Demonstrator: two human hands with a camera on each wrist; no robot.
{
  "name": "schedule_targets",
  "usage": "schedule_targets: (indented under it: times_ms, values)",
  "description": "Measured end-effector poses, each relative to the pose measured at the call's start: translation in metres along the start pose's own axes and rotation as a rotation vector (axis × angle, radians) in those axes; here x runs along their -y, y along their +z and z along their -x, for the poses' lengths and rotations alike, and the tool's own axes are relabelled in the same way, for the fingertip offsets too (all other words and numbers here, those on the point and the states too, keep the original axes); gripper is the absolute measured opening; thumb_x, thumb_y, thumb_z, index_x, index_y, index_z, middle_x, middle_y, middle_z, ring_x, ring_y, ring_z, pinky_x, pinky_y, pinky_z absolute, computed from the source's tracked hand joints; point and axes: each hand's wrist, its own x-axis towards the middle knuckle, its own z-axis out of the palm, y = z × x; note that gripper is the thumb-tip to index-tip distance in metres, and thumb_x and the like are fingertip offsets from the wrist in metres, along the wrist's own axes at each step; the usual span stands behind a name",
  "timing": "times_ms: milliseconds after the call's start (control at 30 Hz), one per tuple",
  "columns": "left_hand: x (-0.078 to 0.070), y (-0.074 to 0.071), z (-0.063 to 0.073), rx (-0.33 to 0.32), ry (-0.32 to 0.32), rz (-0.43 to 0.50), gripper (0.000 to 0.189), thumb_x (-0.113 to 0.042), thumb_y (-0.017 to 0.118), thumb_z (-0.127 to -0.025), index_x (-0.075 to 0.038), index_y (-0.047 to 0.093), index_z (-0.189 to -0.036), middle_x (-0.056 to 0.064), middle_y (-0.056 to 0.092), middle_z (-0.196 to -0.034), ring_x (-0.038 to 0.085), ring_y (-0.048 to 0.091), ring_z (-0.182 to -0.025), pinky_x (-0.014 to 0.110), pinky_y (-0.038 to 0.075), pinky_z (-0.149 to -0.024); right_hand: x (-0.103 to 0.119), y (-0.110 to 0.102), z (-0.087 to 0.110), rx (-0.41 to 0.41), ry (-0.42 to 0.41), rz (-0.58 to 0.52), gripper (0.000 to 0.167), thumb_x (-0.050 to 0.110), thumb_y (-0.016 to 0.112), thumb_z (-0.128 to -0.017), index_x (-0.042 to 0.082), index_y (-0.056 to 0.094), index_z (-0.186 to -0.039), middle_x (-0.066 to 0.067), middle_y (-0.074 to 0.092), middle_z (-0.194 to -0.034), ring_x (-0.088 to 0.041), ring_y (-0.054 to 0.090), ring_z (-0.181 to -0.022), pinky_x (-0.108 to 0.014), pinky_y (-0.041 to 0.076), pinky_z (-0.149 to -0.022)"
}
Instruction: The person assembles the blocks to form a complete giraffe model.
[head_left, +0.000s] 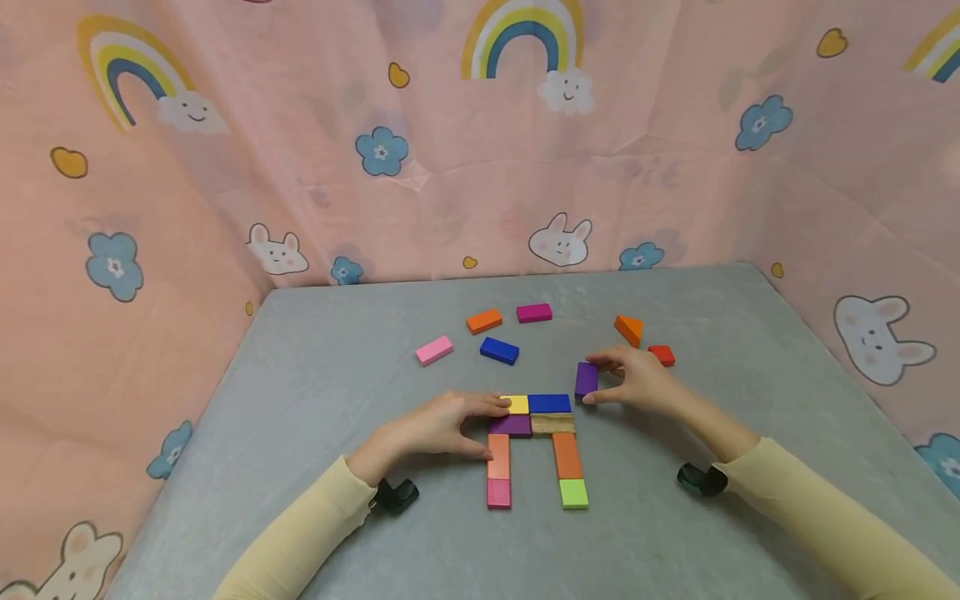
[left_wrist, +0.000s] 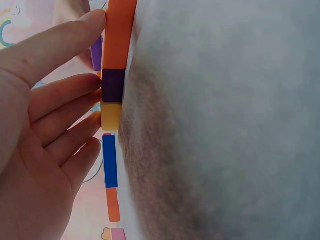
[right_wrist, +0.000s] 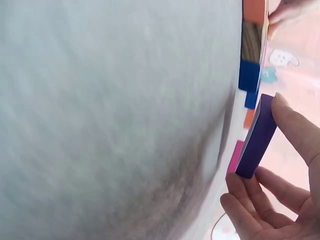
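Purple block is pinched between thumb and fingertips of the right hand, just off the far right corner of a flat two-legged block layout. Left hand: fingers loosely extended, touching the yellow block, thumb at the salmon block. From where I stand, grey table also carries six loose pieces, incl. orange triangle and red block by the right hand.
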Motion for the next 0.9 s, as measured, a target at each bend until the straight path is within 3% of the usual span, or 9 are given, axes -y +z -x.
schedule_targets:
  times_ms: [267, 900]
  values:
    - [-0.002, 0.0, 0.0, 0.007, -0.009, -0.002, 0.064, -0.037, 0.074, -0.081, -0.016, 0.052, -0.137, 0.0, 0.047, -0.144, 0.011, 0.039, -0.136, 0.034, 0.035, -0.111, 0.004, 0.008, 0.014, 0.016, -0.035, -0.008, 0.068, 0.044, 0.082, -0.068, 0.003, 0.064, -0.12, -0.011, 0.065, -0.114, -0.026, 0.061, -0.103, -0.044, 0.052, -0.09]
    - [-0.001, 0.001, 0.001, -0.007, 0.002, -0.001, 0.062, -0.036, 0.074, -0.082, -0.016, 0.053, -0.137, -0.001, 0.048, -0.144, 0.011, 0.038, -0.137, 0.035, 0.035, -0.111, 0.015, 0.016, 0.024, 0.021, -0.038, 0.128, 0.069, 0.045, 0.084, -0.065, 0.005, 0.064, -0.118, -0.01, 0.063, -0.109, -0.022, 0.058, -0.097, -0.044, 0.052, -0.086]
